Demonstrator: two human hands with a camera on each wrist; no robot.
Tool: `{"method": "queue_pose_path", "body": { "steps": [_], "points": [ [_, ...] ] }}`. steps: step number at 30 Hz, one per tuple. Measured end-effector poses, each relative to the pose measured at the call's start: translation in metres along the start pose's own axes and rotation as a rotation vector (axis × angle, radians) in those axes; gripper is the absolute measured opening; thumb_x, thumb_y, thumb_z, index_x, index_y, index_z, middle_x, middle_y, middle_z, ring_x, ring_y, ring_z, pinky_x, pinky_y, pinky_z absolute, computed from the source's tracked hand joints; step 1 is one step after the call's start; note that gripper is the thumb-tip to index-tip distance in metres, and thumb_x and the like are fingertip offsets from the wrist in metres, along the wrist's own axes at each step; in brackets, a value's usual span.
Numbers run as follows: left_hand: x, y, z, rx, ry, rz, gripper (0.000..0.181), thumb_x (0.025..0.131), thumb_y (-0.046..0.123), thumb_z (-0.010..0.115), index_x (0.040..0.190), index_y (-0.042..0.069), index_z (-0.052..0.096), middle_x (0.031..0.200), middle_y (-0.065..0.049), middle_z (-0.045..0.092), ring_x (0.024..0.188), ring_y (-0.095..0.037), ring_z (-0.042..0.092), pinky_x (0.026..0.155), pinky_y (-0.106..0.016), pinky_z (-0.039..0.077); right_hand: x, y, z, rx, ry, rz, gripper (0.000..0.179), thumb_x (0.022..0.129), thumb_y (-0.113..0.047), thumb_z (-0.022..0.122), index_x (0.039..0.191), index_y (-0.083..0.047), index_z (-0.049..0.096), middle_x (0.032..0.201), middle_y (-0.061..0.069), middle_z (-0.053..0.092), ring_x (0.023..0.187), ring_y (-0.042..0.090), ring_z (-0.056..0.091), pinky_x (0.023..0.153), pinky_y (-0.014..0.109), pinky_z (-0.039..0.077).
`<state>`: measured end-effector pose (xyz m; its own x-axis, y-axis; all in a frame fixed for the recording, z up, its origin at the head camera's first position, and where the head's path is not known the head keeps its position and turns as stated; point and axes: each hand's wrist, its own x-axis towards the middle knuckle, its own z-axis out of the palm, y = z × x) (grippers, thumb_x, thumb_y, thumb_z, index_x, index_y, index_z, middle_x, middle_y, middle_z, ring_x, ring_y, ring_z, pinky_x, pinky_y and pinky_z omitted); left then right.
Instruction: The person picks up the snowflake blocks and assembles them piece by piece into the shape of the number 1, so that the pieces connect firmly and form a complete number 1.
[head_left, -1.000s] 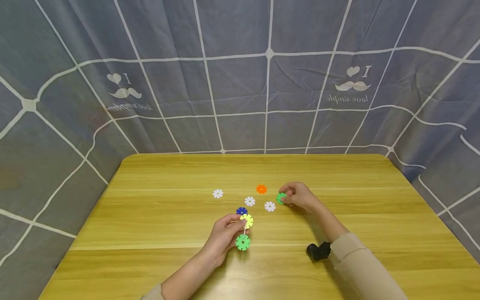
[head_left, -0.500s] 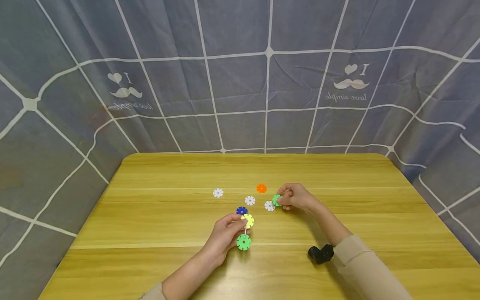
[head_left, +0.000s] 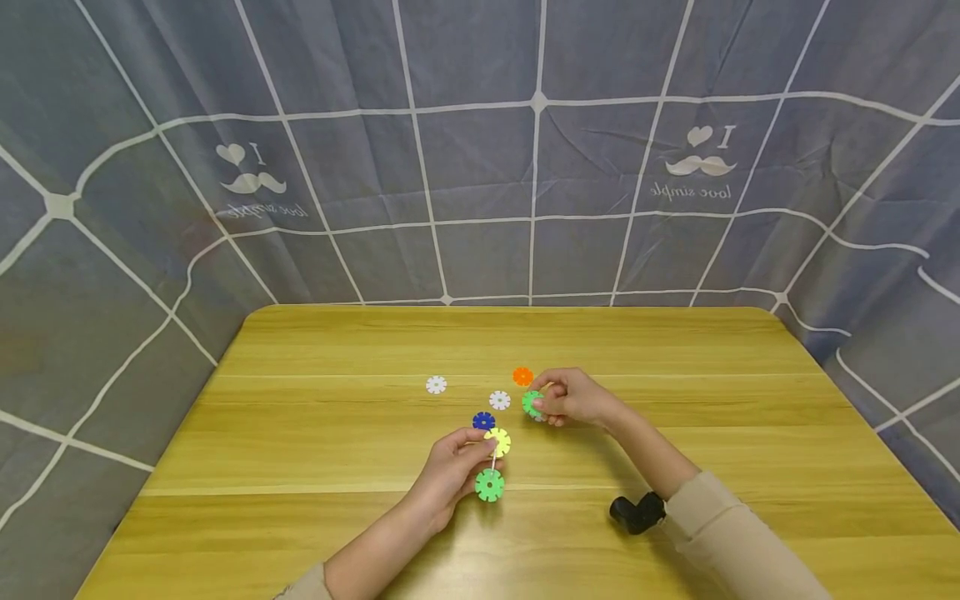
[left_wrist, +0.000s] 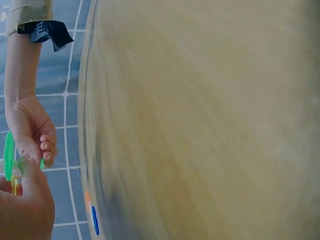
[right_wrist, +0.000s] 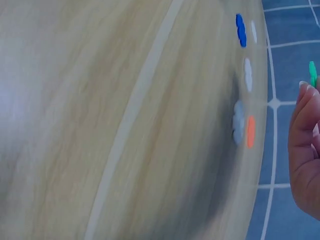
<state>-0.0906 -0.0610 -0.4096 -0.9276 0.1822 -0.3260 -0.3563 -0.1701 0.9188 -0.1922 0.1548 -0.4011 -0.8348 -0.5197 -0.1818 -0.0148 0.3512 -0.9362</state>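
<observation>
My left hand (head_left: 450, 468) pinches a small joined set of notched plastic discs: a yellow disc (head_left: 502, 439), a green disc (head_left: 490, 485) below it, and a white disc (head_left: 493, 463) seen edge-on between them. Thumb and index finger of my right hand (head_left: 579, 398) pinch another green disc (head_left: 530, 402), which is off the table in the right wrist view. A white disc (right_wrist: 238, 122) lies beneath, mostly covered by the right hand's disc in the head view. Just beyond the left fingertips is a blue disc (head_left: 483, 421). The left palm is hidden.
On the wooden table (head_left: 300, 467) lie an orange disc (head_left: 522, 376), a white disc (head_left: 499, 400) in the middle and another white disc (head_left: 437, 384) farther left. A black device (head_left: 637, 512) sits at the right cuff. A grey checked curtain (head_left: 480, 167) surrounds the table's far side.
My right hand has moved left with its green disc, passing over the white disc toward the left hand. The left hand and its joined discs have shifted only slightly right.
</observation>
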Motion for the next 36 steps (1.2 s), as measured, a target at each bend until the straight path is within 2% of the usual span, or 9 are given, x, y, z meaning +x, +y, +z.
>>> {"method": "queue_pose_path", "body": {
  "steps": [7,12,15,23,36],
  "points": [
    [0.000,0.002,0.001,-0.010,-0.012,0.008,0.029,0.092,0.015,0.058,0.112,-0.005,0.053,0.087,0.000,0.065,0.081,-0.015,0.065,0.067,-0.022,0.053,0.000,-0.008,0.011,0.097,-0.039,-0.032,0.019,0.090,0.003,0.057,0.107,0.010,0.052,0.065,0.005,0.058,0.056,0.012,0.053,0.053,0.021,0.048],
    [0.000,0.003,0.002,-0.007,-0.021,0.012,0.031,0.092,0.016,0.058,0.113,-0.006,0.052,0.088,-0.001,0.065,0.082,-0.016,0.065,0.068,-0.023,0.053,-0.003,-0.013,0.018,0.154,-0.083,-0.089,0.018,0.091,0.005,0.053,0.107,0.012,0.050,0.071,0.012,0.061,0.059,0.012,0.055,0.055,0.020,0.048],
    [0.000,0.004,0.003,-0.005,-0.022,0.010,0.030,0.092,0.016,0.059,0.112,-0.005,0.052,0.088,-0.001,0.065,0.083,-0.017,0.066,0.068,-0.023,0.053,-0.004,-0.015,0.021,0.166,-0.101,-0.119,0.017,0.091,0.006,0.052,0.107,0.012,0.051,0.074,0.015,0.062,0.060,0.011,0.056,0.056,0.020,0.049],
    [0.000,0.004,0.003,-0.024,-0.028,0.011,0.026,0.092,0.015,0.058,0.110,-0.004,0.054,0.087,-0.001,0.065,0.081,-0.015,0.066,0.067,-0.022,0.053,-0.004,-0.016,0.028,0.170,-0.137,-0.146,0.019,0.092,0.006,0.051,0.110,0.012,0.051,0.072,0.006,0.061,0.061,0.011,0.057,0.058,0.021,0.049],
    [-0.001,0.002,0.002,-0.027,-0.039,0.008,0.029,0.093,0.015,0.058,0.112,-0.005,0.052,0.087,-0.001,0.066,0.082,-0.015,0.066,0.069,-0.023,0.053,-0.005,-0.012,0.030,0.179,-0.155,-0.195,0.020,0.093,0.005,0.049,0.110,0.015,0.050,0.074,0.007,0.062,0.063,0.011,0.059,0.061,0.023,0.051]
  ]
}}
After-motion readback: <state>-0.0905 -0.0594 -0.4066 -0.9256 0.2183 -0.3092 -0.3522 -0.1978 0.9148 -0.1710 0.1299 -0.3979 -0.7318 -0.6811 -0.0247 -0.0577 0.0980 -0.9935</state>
